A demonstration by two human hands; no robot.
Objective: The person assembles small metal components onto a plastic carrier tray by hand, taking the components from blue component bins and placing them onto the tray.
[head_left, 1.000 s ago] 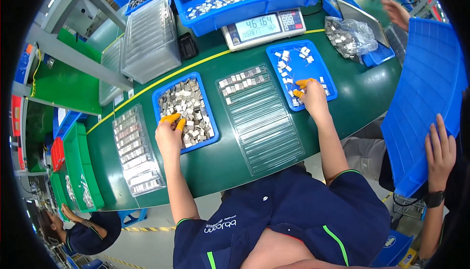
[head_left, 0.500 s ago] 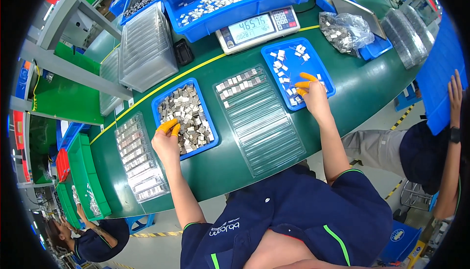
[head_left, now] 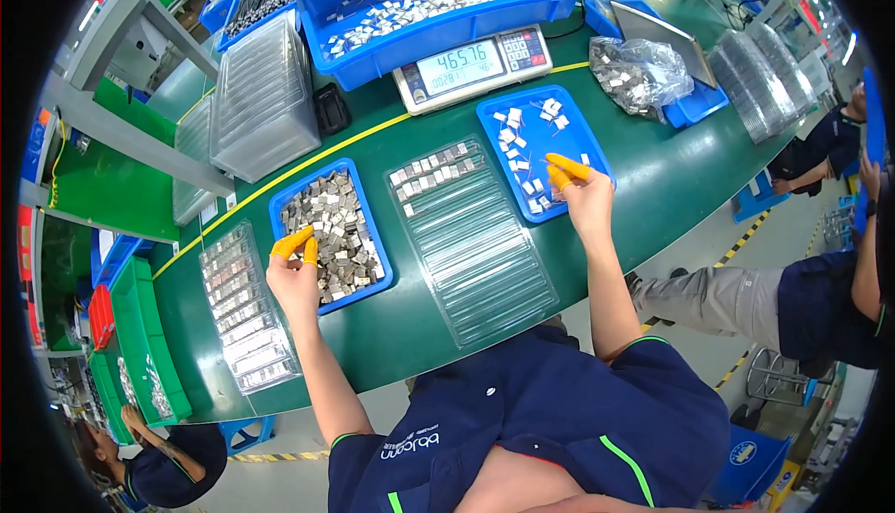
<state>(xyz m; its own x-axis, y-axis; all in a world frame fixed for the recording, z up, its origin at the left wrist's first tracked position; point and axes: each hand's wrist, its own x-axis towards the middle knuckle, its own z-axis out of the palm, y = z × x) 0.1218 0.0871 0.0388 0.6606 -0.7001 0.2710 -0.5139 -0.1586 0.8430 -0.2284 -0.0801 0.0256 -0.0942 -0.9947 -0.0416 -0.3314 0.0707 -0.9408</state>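
My left hand (head_left: pixel 293 275), with orange-yellow finger cots, is at the left edge of a blue tray (head_left: pixel 385 280) heaped with small grey metal-cased pieces (head_left: pixel 336 224). Its thumb and finger are apart over the pile; nothing shows between them. Above a second blue tray (head_left: pixel 564 140) is my right hand (head_left: pixel 587 203), its cot-covered fingers stretched out and apart. Small white blocks with thin wire leads (head_left: pixel 513 131) lie scattered there. A clear ribbed plastic tray (head_left: pixel 480 252) lies between the two, grey-white pieces filling its far rows.
Another clear tray (head_left: pixel 244 308) with pieces lies at left. Behind stand a digital scale (head_left: pixel 466 67) under a large blue bin (head_left: pixel 447 23), stacked clear trays (head_left: pixel 261 103) and a plastic bag of parts (head_left: pixel 639 75). Co-workers (head_left: pixel 830 298) are at right and lower left.
The whole view has shifted, moving the bench slightly left in the picture. My hands stay over the same trays. At right, the co-worker and the blue sheet-like thing have moved farther right.
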